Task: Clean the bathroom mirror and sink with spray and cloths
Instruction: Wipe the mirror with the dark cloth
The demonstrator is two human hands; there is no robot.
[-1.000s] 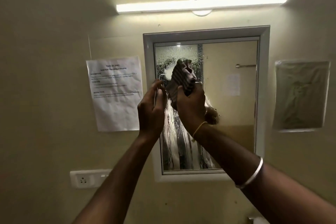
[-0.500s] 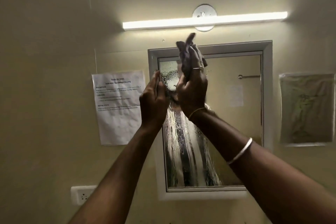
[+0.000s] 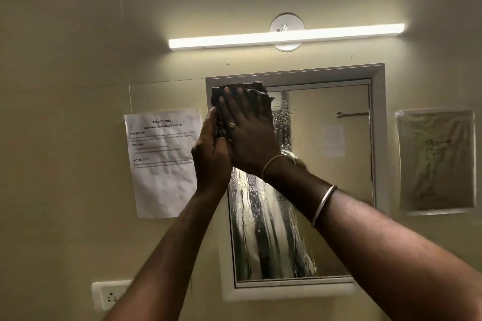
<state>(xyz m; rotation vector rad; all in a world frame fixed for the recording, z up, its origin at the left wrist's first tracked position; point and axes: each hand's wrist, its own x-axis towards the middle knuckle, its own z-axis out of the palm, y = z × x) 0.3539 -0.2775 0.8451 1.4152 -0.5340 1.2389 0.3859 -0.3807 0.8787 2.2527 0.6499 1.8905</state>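
Bunched a moment ago, the cloth (image 3: 258, 89) now lies flat on the mirror (image 3: 347, 164) under the spread right hand (image 3: 247, 135). The left hand (image 3: 210, 156) pinches its edge, so wiping can likely begin.

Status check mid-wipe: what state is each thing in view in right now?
Mirror: wet, streaked down its left part.
Cloth: spread flat on the mirror's top left corner.
Right hand: fingers straight, pressing the cloth.
Left hand: gripping the cloth's left edge.
Light: on.
Socket: nothing plugged in.
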